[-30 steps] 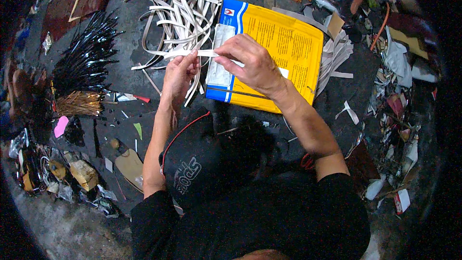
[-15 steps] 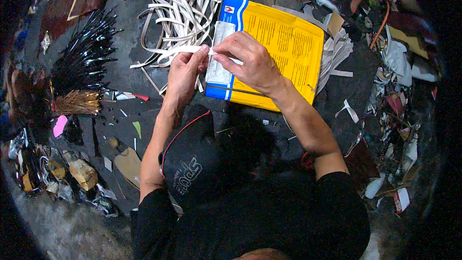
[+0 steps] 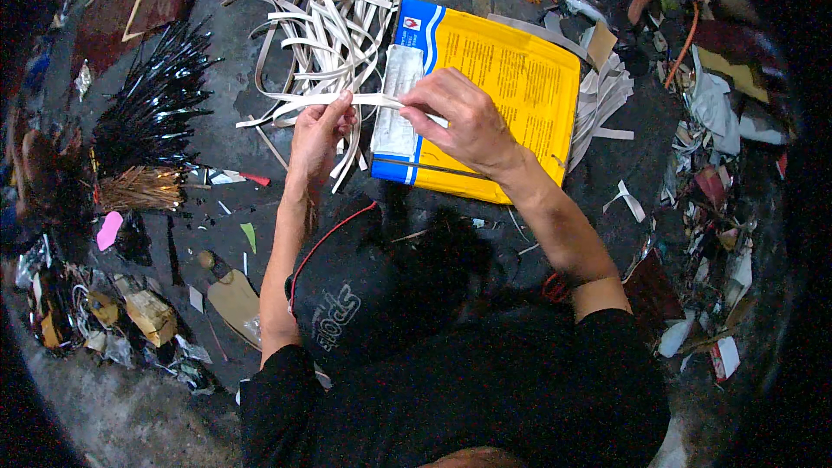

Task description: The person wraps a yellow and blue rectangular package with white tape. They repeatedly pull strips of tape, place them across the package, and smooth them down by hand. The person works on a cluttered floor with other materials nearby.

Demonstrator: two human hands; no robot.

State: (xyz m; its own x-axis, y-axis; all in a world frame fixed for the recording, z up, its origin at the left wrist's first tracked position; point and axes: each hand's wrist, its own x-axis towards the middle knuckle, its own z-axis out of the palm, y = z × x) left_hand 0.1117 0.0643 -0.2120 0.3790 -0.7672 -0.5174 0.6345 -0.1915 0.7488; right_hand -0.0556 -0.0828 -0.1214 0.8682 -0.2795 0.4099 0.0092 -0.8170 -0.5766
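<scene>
Yellow is what jumps out first: a big flat yellow bag with a blue edge (image 3: 511, 87) lies on the dark grey floor (image 3: 260, 61), so I'm using it as my landmark. Both my hands are over its left end, sharing one long pale flat strip (image 3: 373, 100). My left hand (image 3: 319, 134) sits just off the bag's left edge, fingers closed around the strip; my right hand (image 3: 459, 117) hovers over the bag itself, pinching the other end between thumb and fingertips. Left of the bag, right behind my hands, there's a loose tangle of more pale strips (image 3: 325, 26). Well off to the bag's left lies a fan of glossy black sticks (image 3: 152, 104), with a bundle of brown straw (image 3: 139, 191) just below those.
</scene>
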